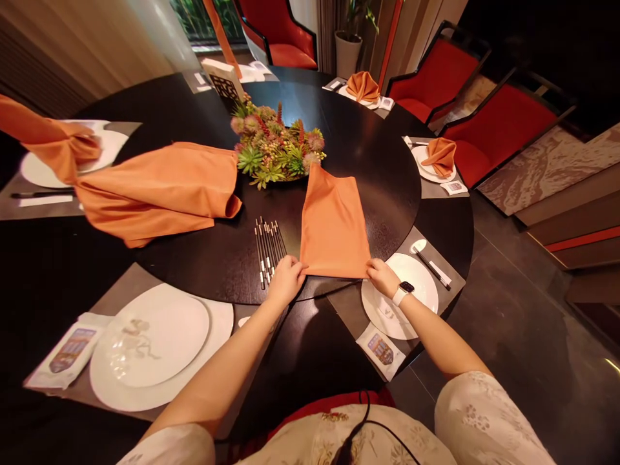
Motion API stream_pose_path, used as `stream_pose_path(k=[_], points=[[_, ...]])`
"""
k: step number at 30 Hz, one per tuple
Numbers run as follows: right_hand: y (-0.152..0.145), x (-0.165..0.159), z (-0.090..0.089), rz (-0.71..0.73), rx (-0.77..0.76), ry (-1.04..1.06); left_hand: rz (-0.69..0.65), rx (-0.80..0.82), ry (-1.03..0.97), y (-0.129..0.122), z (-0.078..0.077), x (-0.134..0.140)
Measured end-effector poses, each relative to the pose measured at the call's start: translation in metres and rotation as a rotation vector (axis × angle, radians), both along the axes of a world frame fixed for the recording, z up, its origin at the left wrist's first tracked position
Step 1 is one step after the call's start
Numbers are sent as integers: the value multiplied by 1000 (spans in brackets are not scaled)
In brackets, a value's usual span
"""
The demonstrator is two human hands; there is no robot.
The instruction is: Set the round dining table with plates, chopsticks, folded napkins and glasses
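An orange cloth napkin (334,226) lies stretched over the dark turntable, its far end beside the flower arrangement. My left hand (287,279) pinches its near left corner, and my right hand (382,276), with a watch on the wrist, pinches the near right corner. Both hands are closed on the cloth. Several black chopsticks (269,248) lie just left of the napkin, close to my left fingers. Under my right wrist sits a white plate (426,303) on a grey placemat. More orange cloth (165,190) lies loosely heaped on the left of the turntable.
A flower arrangement (278,145) stands mid-table. Stacked white plates (159,336) and a wet-wipe packet (72,352) are at front left; another packet (381,349) is at front right. Folded napkins (440,157) sit on plates at the far right. Red chairs (504,123) surround the table.
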State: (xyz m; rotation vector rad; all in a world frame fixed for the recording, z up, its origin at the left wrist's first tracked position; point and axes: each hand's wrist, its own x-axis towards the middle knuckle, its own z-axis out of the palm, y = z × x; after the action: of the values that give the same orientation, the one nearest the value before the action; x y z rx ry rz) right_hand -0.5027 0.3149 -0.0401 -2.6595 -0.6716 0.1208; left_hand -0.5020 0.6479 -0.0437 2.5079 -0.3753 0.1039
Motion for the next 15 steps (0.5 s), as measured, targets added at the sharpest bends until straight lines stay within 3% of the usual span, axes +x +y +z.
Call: stream_pose_path(k=[2,4,8,11,13,15], points=[[-8,-4,-4,93,33,98,-125,-30,11,-1,-7,-11],[-15,-2,-5,59,123,210,-165,-89,91,-2,-13,-15],[-11,23,-6,-347,290,327,145,-211,329,-8,-17,6],[0,50,-9,-638,286,418,364,-234,505,-13,-13,35],[6,64,-9,-683,198,465,433,-294,650,-13,-8,50],[10,73,-8,-642,112,472,450,-426,795,-12,-2,57]])
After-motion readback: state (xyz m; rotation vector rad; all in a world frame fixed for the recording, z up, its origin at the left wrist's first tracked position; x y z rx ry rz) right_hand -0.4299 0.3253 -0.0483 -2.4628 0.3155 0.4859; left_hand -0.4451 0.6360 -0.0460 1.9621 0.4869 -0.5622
